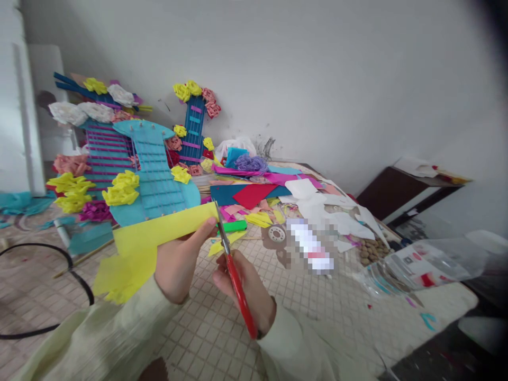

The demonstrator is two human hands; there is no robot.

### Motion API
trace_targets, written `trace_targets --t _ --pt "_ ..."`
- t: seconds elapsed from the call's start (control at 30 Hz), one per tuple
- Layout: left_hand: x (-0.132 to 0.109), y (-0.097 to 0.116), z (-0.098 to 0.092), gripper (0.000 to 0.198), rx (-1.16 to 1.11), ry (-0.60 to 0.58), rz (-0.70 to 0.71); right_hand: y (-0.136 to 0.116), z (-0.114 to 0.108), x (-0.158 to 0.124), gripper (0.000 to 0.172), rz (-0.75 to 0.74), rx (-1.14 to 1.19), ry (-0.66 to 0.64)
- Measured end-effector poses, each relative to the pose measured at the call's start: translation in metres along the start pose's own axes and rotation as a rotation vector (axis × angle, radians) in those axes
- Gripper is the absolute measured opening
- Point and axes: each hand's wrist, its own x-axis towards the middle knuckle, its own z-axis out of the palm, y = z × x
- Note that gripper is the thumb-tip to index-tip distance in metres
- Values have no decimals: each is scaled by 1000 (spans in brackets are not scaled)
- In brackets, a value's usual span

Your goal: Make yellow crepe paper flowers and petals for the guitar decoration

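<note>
My left hand (pixel 180 259) pinches a folded strip of yellow paper (pixel 162 228), thumb on top, holding it up above the tiled floor. My right hand (pixel 246 291) grips red-handled scissors (pixel 237 280). Their metal blades point up and meet the right end of the yellow strip. A looser yellow sheet (pixel 121 275) hangs below the strip, left of my left wrist. Both sleeves are pale cream.
Blue paper guitar-shaped crafts (pixel 156 177) with yellow, white and pink paper flowers lean against the wall. Coloured paper scraps (pixel 254 193) and white sheets (pixel 325 206) litter the floor ahead. A clear plastic bag (pixel 420 264) lies right. A black cable (pixel 47 280) loops at left.
</note>
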Motion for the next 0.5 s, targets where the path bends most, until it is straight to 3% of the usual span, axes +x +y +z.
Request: trace_targets --t 0.5 --pt "1 -8 -5 15 123 18 58 7 1 2 18 -11 -22 25"
